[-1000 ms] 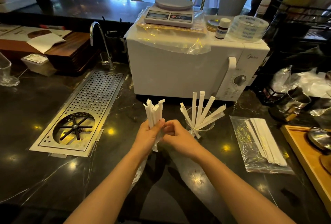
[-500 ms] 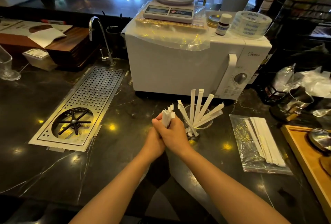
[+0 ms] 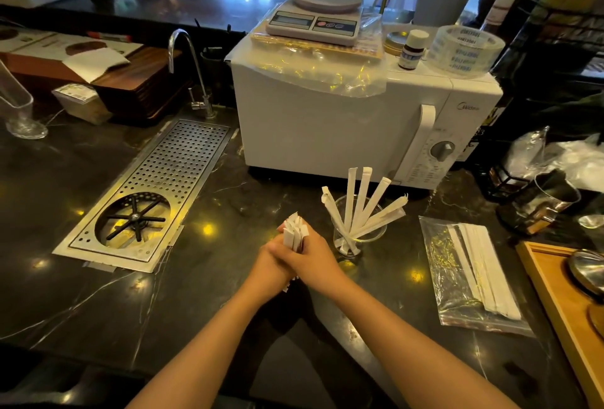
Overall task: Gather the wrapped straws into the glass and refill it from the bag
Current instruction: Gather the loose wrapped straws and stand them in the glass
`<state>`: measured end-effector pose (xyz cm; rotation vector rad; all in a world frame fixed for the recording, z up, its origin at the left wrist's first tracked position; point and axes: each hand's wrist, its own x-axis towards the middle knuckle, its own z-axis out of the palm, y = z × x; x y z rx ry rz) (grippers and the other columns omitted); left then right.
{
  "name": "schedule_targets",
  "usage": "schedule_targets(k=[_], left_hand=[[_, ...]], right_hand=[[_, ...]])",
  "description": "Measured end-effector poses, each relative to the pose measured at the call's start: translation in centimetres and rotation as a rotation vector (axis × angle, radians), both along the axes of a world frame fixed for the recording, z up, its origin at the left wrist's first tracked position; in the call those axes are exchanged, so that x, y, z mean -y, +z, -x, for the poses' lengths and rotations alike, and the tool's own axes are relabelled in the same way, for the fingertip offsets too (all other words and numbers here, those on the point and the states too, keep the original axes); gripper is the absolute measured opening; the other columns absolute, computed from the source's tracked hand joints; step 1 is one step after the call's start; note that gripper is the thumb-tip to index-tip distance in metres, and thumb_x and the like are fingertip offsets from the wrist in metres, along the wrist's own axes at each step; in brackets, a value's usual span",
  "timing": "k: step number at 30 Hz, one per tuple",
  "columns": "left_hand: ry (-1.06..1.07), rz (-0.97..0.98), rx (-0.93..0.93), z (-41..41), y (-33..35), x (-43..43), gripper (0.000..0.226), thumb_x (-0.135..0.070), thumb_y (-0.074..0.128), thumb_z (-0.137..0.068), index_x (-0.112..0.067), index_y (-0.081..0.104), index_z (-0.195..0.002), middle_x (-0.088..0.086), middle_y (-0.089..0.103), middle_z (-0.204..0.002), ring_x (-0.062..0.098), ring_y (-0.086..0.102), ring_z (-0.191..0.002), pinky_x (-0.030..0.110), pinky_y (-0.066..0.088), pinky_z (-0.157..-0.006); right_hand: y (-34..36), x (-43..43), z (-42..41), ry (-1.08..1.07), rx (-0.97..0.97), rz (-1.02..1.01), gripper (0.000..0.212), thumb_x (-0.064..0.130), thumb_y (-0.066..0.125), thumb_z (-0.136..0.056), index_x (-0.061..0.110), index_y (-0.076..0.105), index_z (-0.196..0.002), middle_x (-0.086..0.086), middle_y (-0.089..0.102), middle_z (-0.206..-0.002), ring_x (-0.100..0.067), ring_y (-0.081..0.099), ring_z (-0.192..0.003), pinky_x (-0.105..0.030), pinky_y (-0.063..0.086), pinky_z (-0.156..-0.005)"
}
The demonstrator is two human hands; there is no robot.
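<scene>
Two bare forearms rise from the bottom edge of the frame and meet just below centre. There the left hand (image 3: pixel 273 260) and right hand (image 3: pixel 312 256) are clasped together around a bundle of wrapped straws (image 3: pixel 294 232). Each grip is closed on the bundle, the right-hand fingers folded over the left, and only the white paper tips stick out above the knuckles. The bundle stands roughly upright over the dark marble counter (image 3: pixel 196 304); whether its lower end touches the surface cannot be told.

Just right of the hands, at centre frame, the glass (image 3: pixel 358 233) stands on the counter with several more wrapped straws fanning out of it, leaning mostly to the right. Further right, at mid-right of the frame, the clear plastic bag (image 3: pixel 457 278) lies flat with a stack of white wrapped straws inside. A wooden tray (image 3: pixel 562 304) runs along the lower right edge.

At left of centre a perforated metal drain grate (image 3: pixel 157 193) is set into the counter, with a curved tap (image 3: pixel 191 68) behind it. Beyond the glass sits a white microwave (image 3: pixel 327 127), with a kitchen scale (image 3: pixel 315 21) and a roll of clear tape (image 3: pixel 465 50) on top.
</scene>
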<state>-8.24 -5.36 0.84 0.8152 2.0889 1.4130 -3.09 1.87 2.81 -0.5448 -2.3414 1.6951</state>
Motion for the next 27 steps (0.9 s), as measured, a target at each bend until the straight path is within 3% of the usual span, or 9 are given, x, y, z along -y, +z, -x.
schedule_targets(k=[3, 9, 13, 17, 22, 25, 27], left_hand=[[0.001, 0.003, 0.039, 0.5, -0.1, 0.5, 0.030, 0.015, 0.048, -0.079, -0.013, 0.059, -0.084, -0.004, 0.060, -0.076, -0.002, 0.060, -0.072, 0.005, 0.047, -0.061], [-0.098, -0.039, 0.085, 0.5, 3.9, 0.6, 0.033, 0.015, 0.052, -0.077, -0.017, 0.055, -0.086, -0.004, 0.059, -0.079, 0.001, 0.059, -0.074, 0.005, 0.049, -0.060], [-0.178, -0.154, 0.040, 0.3, 8.8, -0.6, 0.038, 0.008, 0.056, -0.077, -0.028, 0.051, -0.087, -0.006, 0.060, -0.085, -0.010, 0.063, -0.074, 0.007, 0.052, -0.067], [-0.203, -0.272, 0.017, -0.4, 13.2, -3.6, 0.034, 0.002, 0.055, -0.080, -0.032, 0.051, -0.082, -0.009, 0.060, -0.084, -0.007, 0.063, -0.073, 0.014, 0.054, -0.072], [-0.302, -0.294, 0.006, -1.3, 15.6, -9.9, 0.021, -0.005, 0.054, -0.084, -0.025, 0.054, -0.090, -0.005, 0.061, -0.088, 0.009, 0.062, -0.087, 0.026, 0.052, -0.082], [-0.296, -0.185, 0.029, -0.5, 13.9, -11.8, 0.027, -0.003, 0.053, -0.083, -0.011, 0.053, -0.109, -0.002, 0.061, -0.090, 0.018, 0.061, -0.096, 0.033, 0.051, -0.089], [-0.317, -0.085, 0.044, 0.0, 12.3, -12.0, 0.030, -0.004, 0.055, -0.082, -0.012, 0.052, -0.111, 0.001, 0.062, -0.093, 0.024, 0.061, -0.102, 0.043, 0.048, -0.096]], right_hand=[[0.0, 0.0, 0.0, 0.014, 0.000, -0.015, 0.027, 0.018, 0.056, -0.088, 0.000, 0.057, -0.109, -0.007, 0.058, -0.090, -0.016, 0.055, -0.087, -0.013, 0.041, -0.069], [2.4, -0.5, -0.1, 0.051, -0.078, -0.077, 0.027, 0.022, 0.049, -0.092, 0.006, 0.059, -0.112, 0.000, 0.057, -0.087, -0.010, 0.056, -0.082, -0.014, 0.043, -0.070], [7.4, -2.3, -0.9, 0.073, -0.192, -0.122, 0.032, 0.022, 0.047, -0.092, -0.003, 0.059, -0.106, -0.011, 0.060, -0.085, -0.025, 0.062, -0.082, -0.034, 0.052, -0.074], [12.6, -5.5, -1.5, 0.001, -0.297, -0.200, 0.033, 0.022, 0.053, -0.089, -0.008, 0.061, -0.098, -0.029, 0.065, -0.093, -0.039, 0.063, -0.087, -0.045, 0.052, -0.077], [15.4, -11.1, -2.7, -0.093, -0.316, -0.226, 0.029, 0.019, 0.053, -0.089, -0.006, 0.062, -0.101, -0.016, 0.066, -0.087, -0.028, 0.064, -0.085, -0.035, 0.052, -0.077], [13.5, -12.8, -2.0, -0.113, -0.200, -0.245, 0.020, 0.020, 0.052, -0.090, 0.001, 0.058, -0.091, -0.014, 0.062, -0.082, -0.025, 0.061, -0.081, -0.033, 0.049, -0.073], [11.5, -13.1, -1.8, -0.106, -0.125, -0.231, 0.012, 0.020, 0.053, -0.090, 0.009, 0.056, -0.089, -0.007, 0.059, -0.079, -0.021, 0.059, -0.077, -0.030, 0.047, -0.071]])
